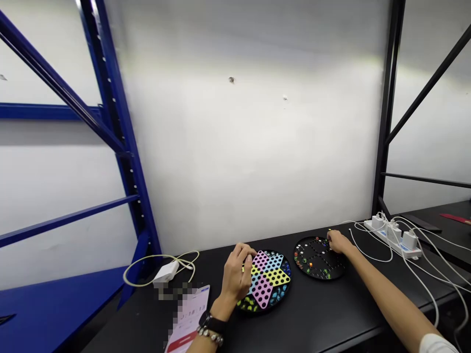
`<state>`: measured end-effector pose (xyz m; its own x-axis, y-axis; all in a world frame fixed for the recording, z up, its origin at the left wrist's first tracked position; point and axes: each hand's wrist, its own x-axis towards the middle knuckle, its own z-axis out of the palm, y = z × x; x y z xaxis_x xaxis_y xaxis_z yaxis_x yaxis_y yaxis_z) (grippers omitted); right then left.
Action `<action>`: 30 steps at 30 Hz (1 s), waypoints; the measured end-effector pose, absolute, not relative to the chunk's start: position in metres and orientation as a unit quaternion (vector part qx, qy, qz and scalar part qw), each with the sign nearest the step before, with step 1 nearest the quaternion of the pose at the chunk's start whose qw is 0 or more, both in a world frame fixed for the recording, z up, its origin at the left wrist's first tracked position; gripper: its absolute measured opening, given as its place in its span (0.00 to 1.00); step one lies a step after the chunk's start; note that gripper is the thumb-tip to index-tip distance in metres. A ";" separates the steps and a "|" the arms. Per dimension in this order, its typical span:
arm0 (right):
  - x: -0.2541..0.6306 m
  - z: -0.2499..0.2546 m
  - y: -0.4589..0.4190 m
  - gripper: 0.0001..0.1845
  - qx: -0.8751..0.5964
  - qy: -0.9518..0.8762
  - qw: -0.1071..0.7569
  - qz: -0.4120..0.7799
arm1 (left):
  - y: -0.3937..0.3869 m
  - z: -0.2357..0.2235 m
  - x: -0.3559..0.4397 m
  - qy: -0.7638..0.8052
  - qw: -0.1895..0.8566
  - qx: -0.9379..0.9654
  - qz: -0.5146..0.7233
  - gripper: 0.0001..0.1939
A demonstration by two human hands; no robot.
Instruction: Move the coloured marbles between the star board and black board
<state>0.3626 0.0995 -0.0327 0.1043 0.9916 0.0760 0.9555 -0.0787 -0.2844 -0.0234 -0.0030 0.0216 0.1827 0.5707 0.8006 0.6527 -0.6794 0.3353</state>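
Note:
A round Chinese checkers board (265, 279) with a pink, blue and yellow star of holes lies on the black table, glossy marbles around its rim. My left hand (238, 272) is over the board's left side, fingers curled together; what they hold, if anything, is hidden. To the right lies a round black tray (319, 267) with small holes and scattered red, green, white and orange pieces. At its far right edge, my right hand (336, 241) has its fingers closed in a pinch. A tiny yellowish spot shows by its fingertips, too small to name.
A phone or tablet (193, 314) with a lit screen lies left of my left wrist. Behind it sits a white charger (165, 273) with a looped cable. A white power strip (395, 239) with plugs and trailing cables stands right. Blue rack posts (123, 147) rise at left.

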 end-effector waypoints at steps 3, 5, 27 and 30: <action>0.356 -0.034 0.096 0.12 -0.729 -0.675 0.110 0.038 | -0.003 0.021 -0.024 -0.394 0.041 -0.769 -0.501 0.14; 0.353 -0.036 0.092 0.12 -0.718 -0.689 0.097 0.016 | -0.003 0.020 -0.024 -0.392 0.041 -0.771 -0.500 0.14; 0.335 -0.020 0.115 0.07 -0.685 -0.558 0.347 0.314 | -0.007 0.023 -0.021 -0.389 0.031 -0.775 -0.496 0.15; 0.324 -0.031 0.120 0.10 -0.748 -0.626 0.198 0.097 | -0.008 0.023 -0.020 -0.391 0.038 -0.776 -0.494 0.15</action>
<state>0.3242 0.1198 -0.0312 0.1969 0.9751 0.1018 0.8980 -0.1377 -0.4178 -0.0195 -0.0081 0.0231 0.2068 0.5686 0.7962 0.6439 -0.6918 0.3268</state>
